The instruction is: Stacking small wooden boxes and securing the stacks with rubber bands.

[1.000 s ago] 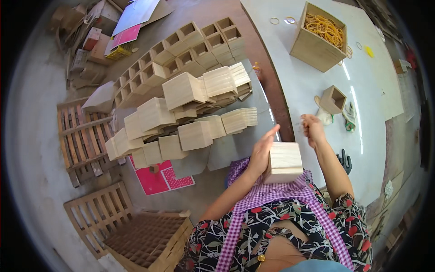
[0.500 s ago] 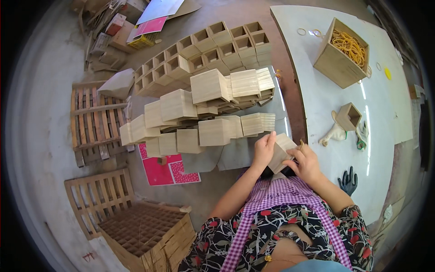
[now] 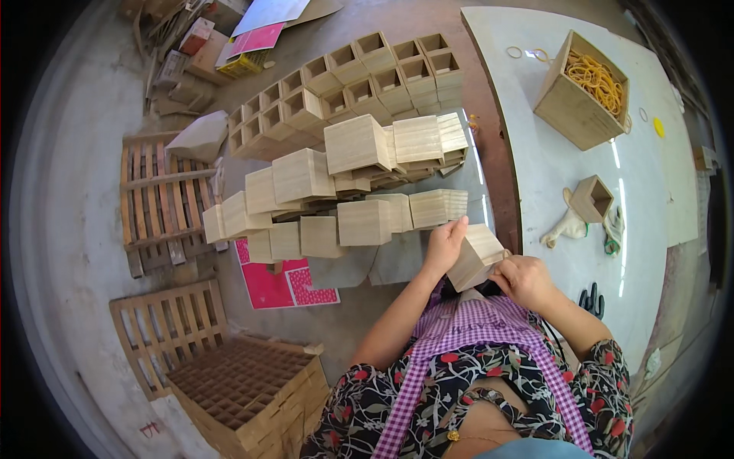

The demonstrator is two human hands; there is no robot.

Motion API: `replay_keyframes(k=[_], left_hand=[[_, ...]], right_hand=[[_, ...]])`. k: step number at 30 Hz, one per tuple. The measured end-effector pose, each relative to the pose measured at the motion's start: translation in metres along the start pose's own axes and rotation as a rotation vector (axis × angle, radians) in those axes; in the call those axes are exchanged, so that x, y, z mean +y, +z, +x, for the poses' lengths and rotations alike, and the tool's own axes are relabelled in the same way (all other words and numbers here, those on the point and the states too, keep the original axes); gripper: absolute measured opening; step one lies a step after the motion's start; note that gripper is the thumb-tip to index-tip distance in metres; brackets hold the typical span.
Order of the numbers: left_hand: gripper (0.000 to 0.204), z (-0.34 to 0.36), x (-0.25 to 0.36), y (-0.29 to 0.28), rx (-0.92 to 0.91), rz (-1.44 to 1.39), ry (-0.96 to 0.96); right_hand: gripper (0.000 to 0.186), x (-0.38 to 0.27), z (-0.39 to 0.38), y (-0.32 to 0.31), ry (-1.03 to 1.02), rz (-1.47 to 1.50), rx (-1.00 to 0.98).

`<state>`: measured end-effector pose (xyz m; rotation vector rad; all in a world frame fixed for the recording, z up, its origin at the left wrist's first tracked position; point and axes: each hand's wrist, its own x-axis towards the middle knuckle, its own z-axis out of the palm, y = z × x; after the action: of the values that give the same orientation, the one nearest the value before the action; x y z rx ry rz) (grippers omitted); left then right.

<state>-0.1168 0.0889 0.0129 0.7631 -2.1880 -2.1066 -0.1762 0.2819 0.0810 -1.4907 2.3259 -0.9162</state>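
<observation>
A small light wooden box (image 3: 474,252) is held at an angle over the purple checked apron. My left hand (image 3: 446,249) grips it from the left side. My right hand (image 3: 521,279) is closed on a thin band (image 3: 504,254) at the box's right edge, probably a rubber band. Just beyond them, stacked pale wooden boxes (image 3: 359,222) stand in rows on a grey table. On the white table (image 3: 581,268) to the right, a small box (image 3: 591,199) sits by white gloves (image 3: 566,228), with a black glove (image 3: 592,301) nearer me.
A larger wooden box of yellow rubber bands (image 3: 581,92) stands at the back right. Rows of open boxes (image 3: 352,65) lie beyond the stacks. Pallets (image 3: 164,191), a crate of dividers (image 3: 245,382), pink boards (image 3: 267,287) and cartons (image 3: 199,61) occupy the left side.
My right hand came in from the right side to the box, then shifted slightly down along its edge. The box tilted between my hands. The view moved slightly.
</observation>
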Motion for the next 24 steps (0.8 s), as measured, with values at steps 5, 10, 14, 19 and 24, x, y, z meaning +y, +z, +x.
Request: replay_keyframes(k=[5,10,14,19,24], left_hand=[[0.043,-0.005,0.004,-0.004,-0.171,0.22,0.009],[0.045,-0.005,0.01,-0.003,-0.065,0.104,0.036],[0.043,-0.007,0.014,-0.006,-0.106,0.188,-0.03],[0.043,-0.01,0.004,-0.004,-0.259,0.346,0.019],[0.05,0.0,-0.033,-0.015,0.209,-0.513,-0.434]], right_hand=[[0.021,-0.005,0.004,-0.005,0.194,0.236,-0.013],[0.018,-0.01,0.005,-0.008,0.043,0.048,-0.008],[0.017,-0.009,0.006,-0.008,0.065,0.073,-0.046],[0.017,-0.004,0.014,-0.017,0.023,0.332,-0.34],[0.02,-0.007,0.016,-0.05,0.035,0.807,-0.466]])
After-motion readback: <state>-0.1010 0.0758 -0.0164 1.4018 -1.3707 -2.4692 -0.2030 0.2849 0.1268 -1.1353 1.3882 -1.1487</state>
